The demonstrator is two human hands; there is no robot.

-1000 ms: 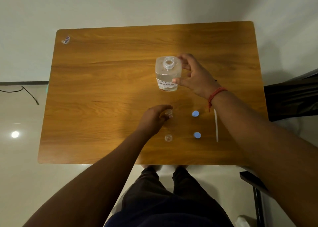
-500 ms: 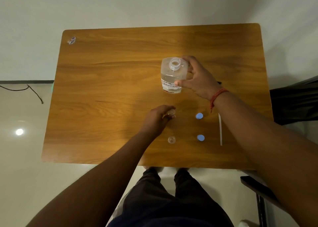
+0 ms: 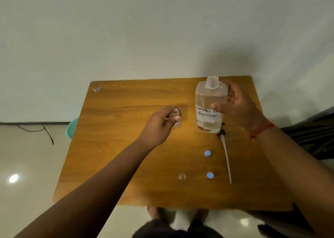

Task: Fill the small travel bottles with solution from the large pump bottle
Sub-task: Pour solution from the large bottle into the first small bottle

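The right hand (image 3: pixel 240 106) was wrapped around the big bottle (image 3: pixel 209 104), held up over the table (image 3: pixel 126 165). The left hand (image 3: pixel 157 127) pinched a tiny bottle (image 3: pixel 175 117) between thumb and fingers. Another tiny bottle (image 3: pixel 182 176) stood near two blue caps (image 3: pixel 207 153).

Person, head view | left hand (image 3: pixel 159 127) and forearm: bare, no sleeve in view | right hand (image 3: pixel 240 106): bare, thin red-orange braided thread band (image 3: pixel 261 129) round the wrist (loose end hanging) | legs: dark trousers (image 3: pixel 173 233) | feet: blurred
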